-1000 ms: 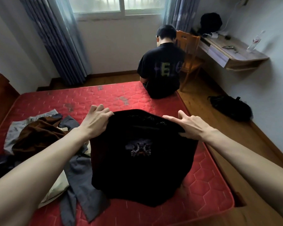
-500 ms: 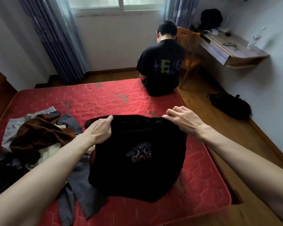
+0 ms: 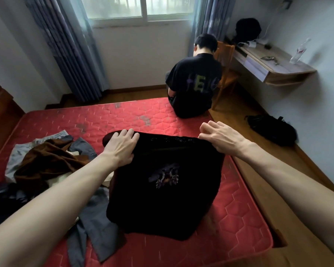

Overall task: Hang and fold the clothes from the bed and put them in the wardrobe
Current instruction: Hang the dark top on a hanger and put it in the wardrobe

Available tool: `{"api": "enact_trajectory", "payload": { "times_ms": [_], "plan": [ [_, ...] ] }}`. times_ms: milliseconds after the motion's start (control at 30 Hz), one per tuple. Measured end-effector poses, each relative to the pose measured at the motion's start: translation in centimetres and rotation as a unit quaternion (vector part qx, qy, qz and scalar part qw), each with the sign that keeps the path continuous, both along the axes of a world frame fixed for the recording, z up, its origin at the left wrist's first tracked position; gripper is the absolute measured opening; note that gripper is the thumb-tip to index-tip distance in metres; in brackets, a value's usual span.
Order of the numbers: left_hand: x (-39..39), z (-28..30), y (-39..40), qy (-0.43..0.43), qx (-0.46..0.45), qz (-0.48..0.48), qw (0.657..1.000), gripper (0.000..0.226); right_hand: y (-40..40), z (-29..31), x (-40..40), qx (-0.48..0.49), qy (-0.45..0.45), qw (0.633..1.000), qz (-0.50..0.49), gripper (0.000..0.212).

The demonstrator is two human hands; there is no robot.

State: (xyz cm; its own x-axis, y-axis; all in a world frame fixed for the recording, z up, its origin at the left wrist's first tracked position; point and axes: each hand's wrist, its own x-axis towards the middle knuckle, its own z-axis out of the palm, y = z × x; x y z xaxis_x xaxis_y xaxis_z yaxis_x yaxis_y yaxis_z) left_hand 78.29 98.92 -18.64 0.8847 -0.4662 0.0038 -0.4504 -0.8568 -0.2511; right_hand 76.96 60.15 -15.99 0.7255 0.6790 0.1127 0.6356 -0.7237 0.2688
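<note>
Head view: both arms extend over the red mattress (image 3: 162, 116) and hold a black garment (image 3: 166, 189) by its top edge. The left hand (image 3: 120, 147) grips the left top corner, with its fingers (image 3: 130, 132) curled over the edge and the thumb underneath. The right hand (image 3: 220, 137) pinches the right top corner between the thumb and the lower fingers; the remaining fingers are loosely curled above the cloth. The garment hangs from both hands, printed emblem facing the camera, and its lower edge rests on the mattress below the fingers.

Compared with the frame half a second earlier, the left hand has moved further from the body and slightly left, so the top edge is stretched wider between the hands. A rounded fold of cloth now protrudes beyond the left fingers. The right hand has shifted right along the same edge.

Left of the left fingers lies a pile of clothes (image 3: 46, 162): brown, grey and pale items, with a grey piece trailing toward the near edge of the mattress. Beyond the right fingers, a seated person (image 3: 193, 83) in a black shirt occupies the far corner of the bed, facing away.
</note>
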Motion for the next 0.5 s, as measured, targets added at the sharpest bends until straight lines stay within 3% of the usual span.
{"api": "enact_trajectory", "payload": {
  "times_ms": [100, 267, 400, 500],
  "plan": [
    [-0.2, 1.0, -0.9, -0.019, -0.042, 0.006, 0.999, 0.056, -0.8, 0.7, -0.9, -0.003, -0.009, 1.000, -0.010, 0.024],
    [-0.2, 1.3, -1.3, -0.028, -0.120, -0.054, 0.991, 0.023, -1.6, 1.7, -3.6, 0.016, 0.044, 0.989, -0.138, 0.024],
    [1.2, 0.5, -0.8, -0.059, -0.133, -0.028, 0.989, 0.031, -2.2, 2.2, -5.2, 0.056, -0.011, 0.978, -0.200, 0.019],
    [2.0, 0.7, -1.0, -0.034, -0.204, -0.005, 0.978, 0.030, -2.3, 3.1, -7.4, 0.117, -0.013, 0.960, -0.255, 0.021]
  ]
}}
